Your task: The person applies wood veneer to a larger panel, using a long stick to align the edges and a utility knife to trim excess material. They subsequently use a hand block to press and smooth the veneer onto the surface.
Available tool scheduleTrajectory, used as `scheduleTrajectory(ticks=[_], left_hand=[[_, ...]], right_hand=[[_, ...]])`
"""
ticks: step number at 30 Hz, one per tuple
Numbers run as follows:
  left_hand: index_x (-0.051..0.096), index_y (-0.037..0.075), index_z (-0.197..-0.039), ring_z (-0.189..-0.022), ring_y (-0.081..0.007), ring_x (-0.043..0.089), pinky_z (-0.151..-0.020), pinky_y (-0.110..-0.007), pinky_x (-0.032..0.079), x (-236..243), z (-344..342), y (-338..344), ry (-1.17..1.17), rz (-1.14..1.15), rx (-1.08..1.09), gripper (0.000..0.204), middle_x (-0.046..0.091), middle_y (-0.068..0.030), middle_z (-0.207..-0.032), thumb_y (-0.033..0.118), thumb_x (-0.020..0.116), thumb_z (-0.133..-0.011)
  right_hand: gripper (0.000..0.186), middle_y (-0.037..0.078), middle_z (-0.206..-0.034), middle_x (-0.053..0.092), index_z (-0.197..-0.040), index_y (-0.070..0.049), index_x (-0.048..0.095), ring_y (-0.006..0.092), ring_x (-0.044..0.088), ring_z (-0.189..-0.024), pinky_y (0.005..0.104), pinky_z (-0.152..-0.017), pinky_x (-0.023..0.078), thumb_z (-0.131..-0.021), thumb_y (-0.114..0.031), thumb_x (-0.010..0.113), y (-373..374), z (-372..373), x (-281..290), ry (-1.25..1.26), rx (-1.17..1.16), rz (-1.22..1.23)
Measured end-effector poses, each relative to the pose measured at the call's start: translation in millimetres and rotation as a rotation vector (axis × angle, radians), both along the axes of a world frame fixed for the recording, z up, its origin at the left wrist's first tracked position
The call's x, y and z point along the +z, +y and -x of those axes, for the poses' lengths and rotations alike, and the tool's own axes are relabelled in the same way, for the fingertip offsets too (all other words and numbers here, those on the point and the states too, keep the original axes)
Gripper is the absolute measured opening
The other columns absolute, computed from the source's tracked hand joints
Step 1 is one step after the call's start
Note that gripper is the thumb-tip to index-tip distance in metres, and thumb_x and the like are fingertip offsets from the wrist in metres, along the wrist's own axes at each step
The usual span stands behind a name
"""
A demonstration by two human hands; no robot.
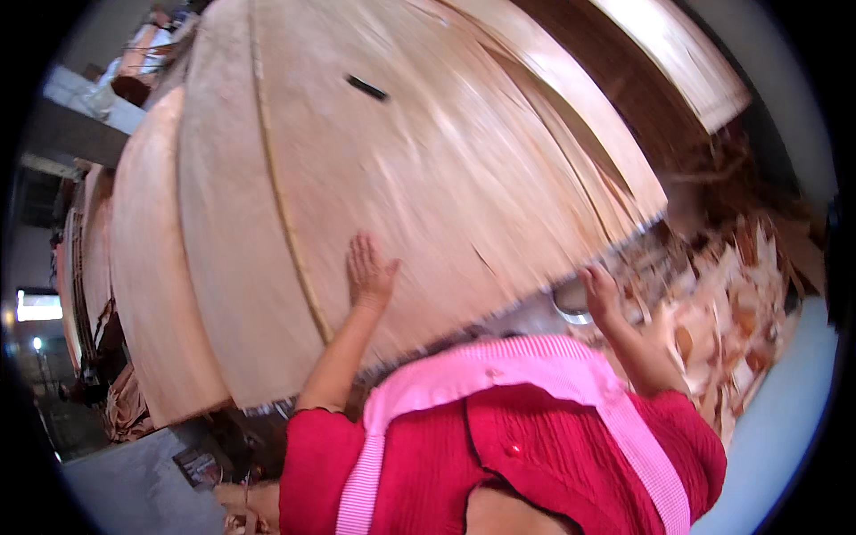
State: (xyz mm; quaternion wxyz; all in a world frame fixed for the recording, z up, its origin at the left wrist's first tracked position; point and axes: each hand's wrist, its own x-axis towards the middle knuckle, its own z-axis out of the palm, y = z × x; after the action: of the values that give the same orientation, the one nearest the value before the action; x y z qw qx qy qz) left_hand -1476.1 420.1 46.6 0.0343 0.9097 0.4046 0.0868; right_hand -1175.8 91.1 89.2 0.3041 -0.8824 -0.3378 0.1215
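Note:
A wide sheet of pale wood veneer [428,178] lies before me, with more veneer sheets [214,241] side by side and overlapping on its left. My left hand [370,275] rests flat on the wide sheet near its front edge, fingers stretched out and nothing held. Farther right, my right hand [604,292] is at the sheet's front edge; its fingers are blurred and foreshortened, so their grip does not show. A small black bar-shaped object [366,87] lies on the far part of the sheet.
Torn veneer scraps [722,312] heap up on the right, next to a pale blue surface [785,410]. Another pale sheet [678,58] lies at the far right. More veneer [94,241] stands at the left, above a grey slab [134,486].

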Motion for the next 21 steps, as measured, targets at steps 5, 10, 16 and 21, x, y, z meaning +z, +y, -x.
scheduleTrajectory(ticks=[5,10,16,21], left_hand=[[0.022,-0.001,-0.132,-0.129,-0.0302,0.018,-0.105,-0.041,0.014,-0.4,2.3,-104.3,0.144,-0.092,0.114,0.066,0.021,-0.0166,-0.139,0.039,0.045,-0.084],[0.024,0.0,-0.132,-0.129,-0.0296,0.019,-0.104,-0.041,0.016,-5.9,-2.0,-113.0,0.106,-0.178,0.143,0.062,0.022,-0.0153,-0.139,0.036,0.043,-0.085],[0.035,0.001,-0.127,-0.124,-0.0309,0.028,-0.102,-0.039,0.022,-7.4,-4.1,-96.4,-0.101,0.009,0.241,0.055,0.034,-0.0165,-0.132,0.031,0.048,-0.082],[0.038,0.002,-0.126,-0.121,-0.0315,0.031,-0.101,-0.038,0.024,17.2,-13.0,24.8,-0.304,-0.037,0.225,0.052,0.038,-0.0157,-0.13,0.027,0.05,-0.082]], right_hand=[[0.027,0.013,-0.101,0.055,-0.097,-0.003,0.054,0.031,0.051,-0.097,0.0373,-0.081,0.042,-0.073,-0.013,0.062,-73.6,-6.2,-42.0,-0.187,0.39,-0.15],[0.06,0.015,-0.124,0.042,-0.118,-0.004,0.044,0.0331,0.033,-0.12,0.0417,-0.096,0.029,-0.067,-0.028,0.066,-73.5,-14.2,-66.6,-0.323,0.375,0.056],[0.074,0.015,-0.131,0.035,-0.126,-0.014,0.039,0.0388,0.025,-0.124,0.0624,-0.09,0.019,-0.062,-0.041,0.066,-25.0,-12.9,-52.5,-0.329,0.449,0.534],[0.075,0.019,-0.13,0.033,-0.129,-0.016,0.034,0.0427,0.027,-0.121,0.0663,-0.089,0.02,-0.062,-0.03,0.065,-26.9,-21.1,-37.5,-0.263,0.61,0.525]])
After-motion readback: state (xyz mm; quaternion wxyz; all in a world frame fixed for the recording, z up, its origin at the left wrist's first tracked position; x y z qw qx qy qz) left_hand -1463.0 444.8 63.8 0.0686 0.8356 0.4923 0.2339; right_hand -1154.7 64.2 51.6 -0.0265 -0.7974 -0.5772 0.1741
